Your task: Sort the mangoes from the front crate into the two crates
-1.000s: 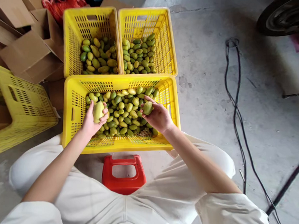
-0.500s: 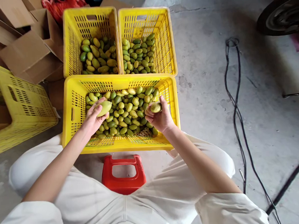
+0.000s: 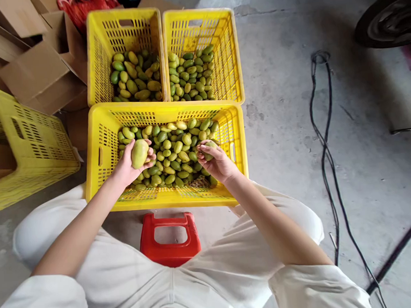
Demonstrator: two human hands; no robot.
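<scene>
A yellow plastic crate [image 3: 103,188] full of small green-yellow mangoes [image 3: 172,151] stands on the floor between my knees. My left hand [image 3: 128,165] is closed round a large yellowish mango [image 3: 139,153] over the crate's left side. Over the right side, my right hand [image 3: 218,162] curls its fingers round a smaller green mango [image 3: 208,147], mostly hidden by the fingers. Two more yellow crates stand behind: the left crate [image 3: 98,63] holds larger mangoes, the right crate [image 3: 227,55] smaller ones.
A red plastic stool [image 3: 169,242] shows between my legs. Another yellow crate [image 3: 23,142] lies on its side at the left, with cardboard boxes [image 3: 37,76] behind it. Black cables [image 3: 324,132] run over the concrete floor on the right; a tyre [image 3: 388,19] is at top right.
My left hand has turned its mango from lying sideways to upright in the palm. My right hand has rolled its mango deeper into the fingers and shifted slightly left.
</scene>
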